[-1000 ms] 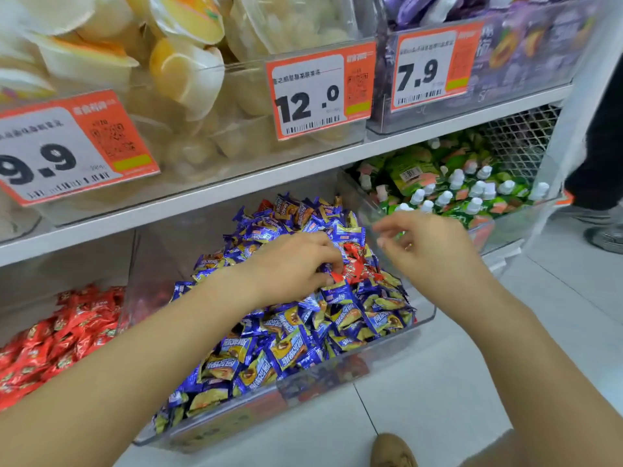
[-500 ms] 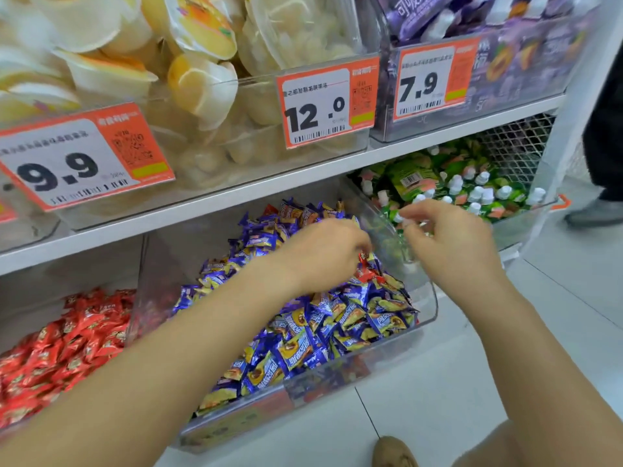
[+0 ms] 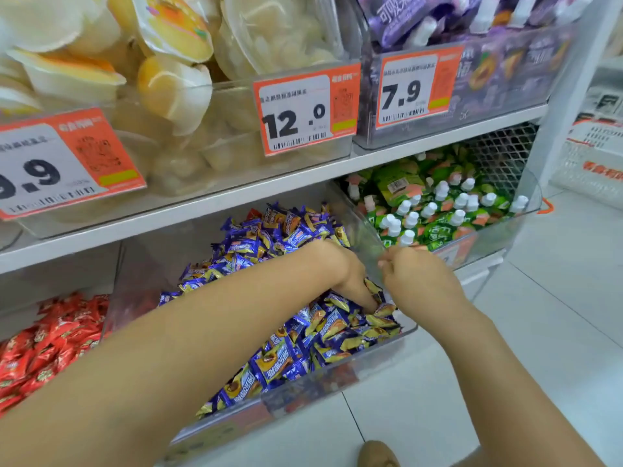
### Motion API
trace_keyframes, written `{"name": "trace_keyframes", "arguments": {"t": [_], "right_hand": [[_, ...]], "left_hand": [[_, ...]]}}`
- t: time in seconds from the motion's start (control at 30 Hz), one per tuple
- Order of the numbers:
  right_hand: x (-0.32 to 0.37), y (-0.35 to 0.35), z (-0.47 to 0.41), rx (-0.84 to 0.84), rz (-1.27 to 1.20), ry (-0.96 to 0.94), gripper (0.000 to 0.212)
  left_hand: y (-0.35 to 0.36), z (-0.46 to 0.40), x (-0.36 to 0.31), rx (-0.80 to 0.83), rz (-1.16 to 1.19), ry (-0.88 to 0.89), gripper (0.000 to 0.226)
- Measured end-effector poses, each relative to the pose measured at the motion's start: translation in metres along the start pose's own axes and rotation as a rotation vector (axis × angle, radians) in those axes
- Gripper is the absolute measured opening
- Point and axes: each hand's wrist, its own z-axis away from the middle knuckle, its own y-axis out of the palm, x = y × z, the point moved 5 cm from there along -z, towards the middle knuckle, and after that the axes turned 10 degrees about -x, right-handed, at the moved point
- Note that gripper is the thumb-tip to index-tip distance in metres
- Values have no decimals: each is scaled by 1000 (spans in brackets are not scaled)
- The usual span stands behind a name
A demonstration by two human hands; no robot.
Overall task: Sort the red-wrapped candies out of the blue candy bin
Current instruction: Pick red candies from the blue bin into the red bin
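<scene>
The clear bin (image 3: 337, 375) on the lower shelf is heaped with blue-wrapped candies (image 3: 286, 358). One red wrapper (image 3: 253, 214) pokes out at the back of the heap. My left hand (image 3: 344, 274) reaches over the pile, its fingers pushed down among the wrappers by the bin's right wall. The fingertips are buried, so what they hold is hidden. My right hand (image 3: 418, 281) is just outside that wall, fingers curled round its top edge.
A neighbouring bin of red-wrapped candies (image 3: 50, 345) sits at the lower left. Green spouted pouches (image 3: 435, 210) fill the bin to the right. The shelf above carries jelly cups (image 3: 168, 89) and price tags (image 3: 306, 109). White floor tiles (image 3: 556, 298) spread to the right.
My left hand slid from the middle of the heap toward the right wall and dug its fingers in. The red wrappers seen beside it earlier are out of sight. The camera moved closer.
</scene>
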Motion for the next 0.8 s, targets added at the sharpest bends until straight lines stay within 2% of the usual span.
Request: {"name": "trace_keyframes", "arguments": {"t": [0.1, 0.17, 0.3, 0.37, 0.5, 0.6, 0.7, 0.8], "right_hand": [[0, 0, 2, -5, -44, 44, 24], [-1, 1, 2, 6, -56, 57, 23], [-2, 3, 0, 24, -53, 88, 21], [-2, 3, -1, 23, -47, 91, 23], [-2, -3, 5, -3, 27, 73, 30], [6, -21, 10, -204, 84, 22, 35], [24, -34, 20, -342, -45, -47, 33], [47, -32, 31, -302, -135, -137, 26]], "left_hand": [[2, 5, 6, 12, -3, 18, 57], [2, 15, 18, -49, 23, 46, 56], [7, 55, 51, -267, -12, 130, 56], [21, 82, 67, -426, 67, 142, 60], [55, 129, 97, -621, 349, 50, 59], [69, 152, 104, -664, 503, -14, 58], [72, 170, 109, -683, 631, -85, 63], [66, 188, 113, -782, 685, -160, 54]]}}
